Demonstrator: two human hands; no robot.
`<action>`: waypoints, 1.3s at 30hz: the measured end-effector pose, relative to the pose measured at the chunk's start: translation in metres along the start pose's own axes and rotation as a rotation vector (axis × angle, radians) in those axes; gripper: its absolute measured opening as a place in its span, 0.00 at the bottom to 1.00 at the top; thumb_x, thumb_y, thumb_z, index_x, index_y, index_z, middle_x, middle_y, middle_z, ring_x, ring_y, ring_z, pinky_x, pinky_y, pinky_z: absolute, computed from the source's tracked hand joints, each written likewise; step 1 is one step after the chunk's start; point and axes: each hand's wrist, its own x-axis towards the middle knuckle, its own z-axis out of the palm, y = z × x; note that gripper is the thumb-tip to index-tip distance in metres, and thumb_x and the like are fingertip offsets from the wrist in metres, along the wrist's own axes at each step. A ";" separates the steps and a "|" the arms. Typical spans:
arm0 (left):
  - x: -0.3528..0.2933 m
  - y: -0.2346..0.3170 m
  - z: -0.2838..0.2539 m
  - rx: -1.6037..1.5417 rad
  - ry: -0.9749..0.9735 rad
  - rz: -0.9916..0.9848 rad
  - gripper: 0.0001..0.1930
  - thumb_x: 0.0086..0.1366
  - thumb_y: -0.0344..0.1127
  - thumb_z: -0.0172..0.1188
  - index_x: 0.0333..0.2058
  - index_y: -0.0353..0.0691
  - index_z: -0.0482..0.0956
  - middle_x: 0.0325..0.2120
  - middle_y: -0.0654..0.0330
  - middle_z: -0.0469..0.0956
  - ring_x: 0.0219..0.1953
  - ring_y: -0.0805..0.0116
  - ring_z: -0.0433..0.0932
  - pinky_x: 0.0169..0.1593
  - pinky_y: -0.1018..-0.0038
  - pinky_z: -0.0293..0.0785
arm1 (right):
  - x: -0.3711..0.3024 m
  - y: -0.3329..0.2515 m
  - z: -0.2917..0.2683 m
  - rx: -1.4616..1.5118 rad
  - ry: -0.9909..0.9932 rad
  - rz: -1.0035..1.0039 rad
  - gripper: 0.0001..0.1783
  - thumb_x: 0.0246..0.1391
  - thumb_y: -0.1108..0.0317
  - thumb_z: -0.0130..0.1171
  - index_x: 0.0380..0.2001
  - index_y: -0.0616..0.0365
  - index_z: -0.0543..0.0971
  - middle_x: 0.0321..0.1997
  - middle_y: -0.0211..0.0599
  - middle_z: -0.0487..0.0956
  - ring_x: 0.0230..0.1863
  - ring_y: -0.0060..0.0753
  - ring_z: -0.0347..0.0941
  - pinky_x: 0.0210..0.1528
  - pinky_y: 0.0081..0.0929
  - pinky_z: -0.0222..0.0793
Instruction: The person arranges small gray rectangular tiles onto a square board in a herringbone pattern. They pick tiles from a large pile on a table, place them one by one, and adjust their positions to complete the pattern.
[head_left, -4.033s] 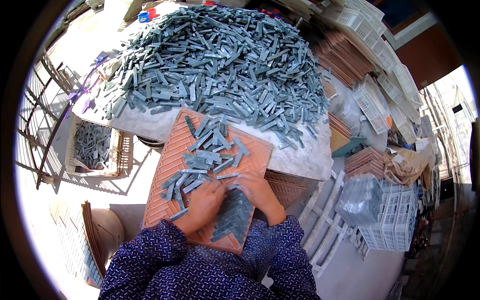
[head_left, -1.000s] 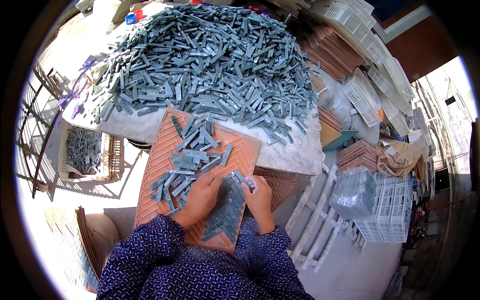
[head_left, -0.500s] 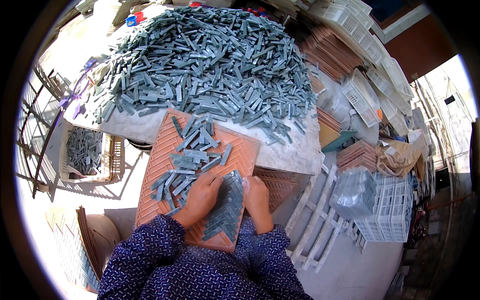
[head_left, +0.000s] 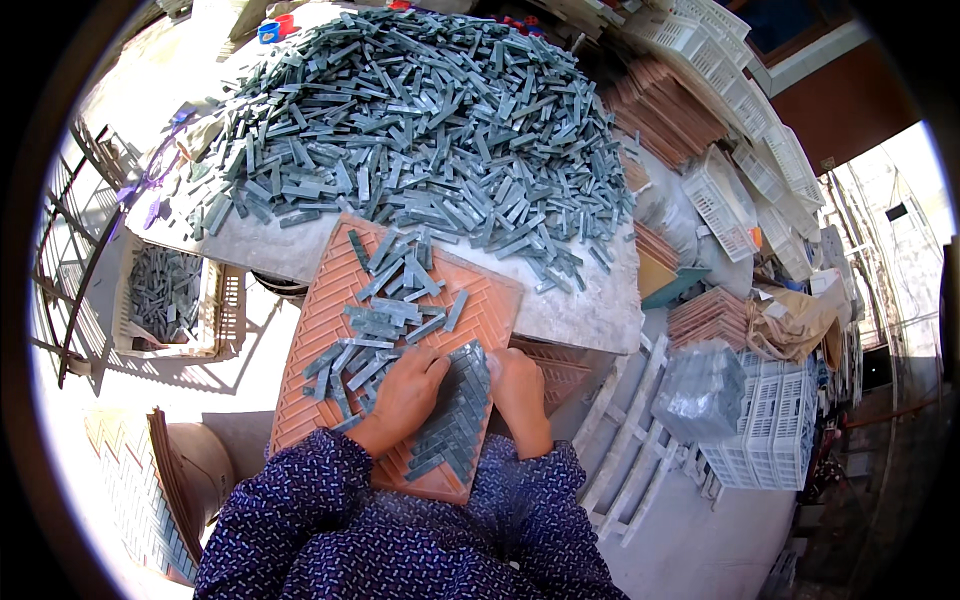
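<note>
An orange ridged board [head_left: 480, 275] slants away from me, its far end resting on the stone-topped table. Grey-green stone strips [head_left: 452, 415] lie in a herringbone pattern along its near right part. Left of them, loose strips [head_left: 385, 318] are heaped on the board. My left hand [head_left: 405, 395] is closed over the board beside the laid strips, its fingertips bent together and whatever they hold hidden. At the board's right edge my right hand [head_left: 519, 392] is closed too, its thumb tip by the upper end of the pattern. I cannot make out what it pinches.
A large pile of stone strips [head_left: 420, 120] covers most of the table [head_left: 590, 315]. A crate of strips [head_left: 165, 300] stands at the left. To the right are a white slatted rack [head_left: 630, 440], plastic-wrapped tiles [head_left: 698, 390], white crates [head_left: 765, 425] and stacked orange boards [head_left: 665, 110].
The view has shifted slightly. Both hands stay at nearly the same places on the board, and the laid pattern looks the same.
</note>
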 end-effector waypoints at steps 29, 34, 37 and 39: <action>-0.001 -0.002 0.000 -0.012 -0.068 -0.006 0.12 0.52 0.23 0.54 0.37 0.32 0.76 0.33 0.54 0.73 0.38 0.55 0.74 0.42 0.67 0.72 | -0.002 0.018 0.010 0.283 0.173 0.036 0.08 0.48 0.76 0.57 0.34 0.62 0.79 0.29 0.48 0.78 0.31 0.45 0.77 0.34 0.35 0.71; 0.000 0.001 -0.001 0.005 -0.067 -0.013 0.11 0.52 0.23 0.54 0.37 0.33 0.77 0.33 0.54 0.73 0.38 0.55 0.74 0.42 0.68 0.72 | -0.002 0.011 0.016 0.279 0.304 0.009 0.08 0.47 0.76 0.60 0.34 0.61 0.79 0.28 0.46 0.77 0.29 0.45 0.76 0.33 0.35 0.71; 0.002 0.000 -0.003 0.035 -0.091 -0.010 0.11 0.53 0.23 0.55 0.37 0.33 0.77 0.33 0.54 0.73 0.38 0.56 0.74 0.42 0.68 0.72 | 0.003 0.011 0.020 0.207 0.325 -0.030 0.08 0.46 0.75 0.61 0.33 0.60 0.79 0.29 0.46 0.77 0.30 0.47 0.76 0.34 0.37 0.71; 0.000 -0.001 -0.001 0.013 -0.059 0.003 0.09 0.53 0.24 0.52 0.34 0.34 0.74 0.32 0.54 0.71 0.38 0.55 0.73 0.42 0.67 0.72 | 0.005 0.008 0.020 0.182 0.304 -0.007 0.08 0.46 0.74 0.62 0.32 0.60 0.78 0.30 0.46 0.77 0.30 0.49 0.76 0.34 0.38 0.71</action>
